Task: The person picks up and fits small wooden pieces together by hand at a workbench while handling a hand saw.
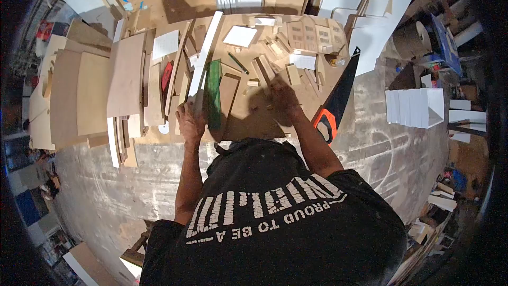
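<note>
My left hand [190, 123] is at the near end of a long white strip [205, 53], fingers on one side and thumb on the other. The strip slants away over the wood pieces. Just right of this hand lies a green bar [214, 95] beside a flat wooden board [228, 95]. My right hand [286, 100] is low over the bench in shadow, its fingertips near short wooden blocks [262, 70]; I cannot tell whether it holds one. A dark green pencil-like stick [238, 62] lies beyond, between the hands.
A handsaw [338, 95] with an orange and black handle lies to the right. A wooden panel with window-like cutouts [312, 34] is at the back. Stacked boards [127, 74] and a red-handled tool [167, 76] are on the left. White panels [415, 107] stand far right.
</note>
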A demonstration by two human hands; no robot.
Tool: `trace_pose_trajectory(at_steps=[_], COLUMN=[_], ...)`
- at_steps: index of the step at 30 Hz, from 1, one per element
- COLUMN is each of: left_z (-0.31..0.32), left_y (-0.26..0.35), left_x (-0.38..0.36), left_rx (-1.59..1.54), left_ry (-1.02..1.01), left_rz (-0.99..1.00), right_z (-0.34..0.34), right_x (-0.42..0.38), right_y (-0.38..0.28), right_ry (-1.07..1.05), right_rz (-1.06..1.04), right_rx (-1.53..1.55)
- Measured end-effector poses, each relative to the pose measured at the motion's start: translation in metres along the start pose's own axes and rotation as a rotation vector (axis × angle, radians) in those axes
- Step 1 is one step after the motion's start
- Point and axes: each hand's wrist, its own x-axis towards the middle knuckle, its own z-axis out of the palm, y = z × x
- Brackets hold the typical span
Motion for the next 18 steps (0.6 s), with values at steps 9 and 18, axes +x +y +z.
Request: trace_pose_trajectory(at_steps=[9,18], left_z=[-0.005,0.003], left_y=[0.002,-0.003], left_x=[0.004,0.001], left_rx=[0.032,-0.002], left_ry=[-0.019,-0.010], left_rz=[0.059,0.039], right_z=[-0.028,-0.070], right_x=[-0.004,0.020], right_y=[-0.006,-0.051], right_ry=[0.315,0.333], right_rz=[0.107,-0.030], right_rx=[0.250,0.218])
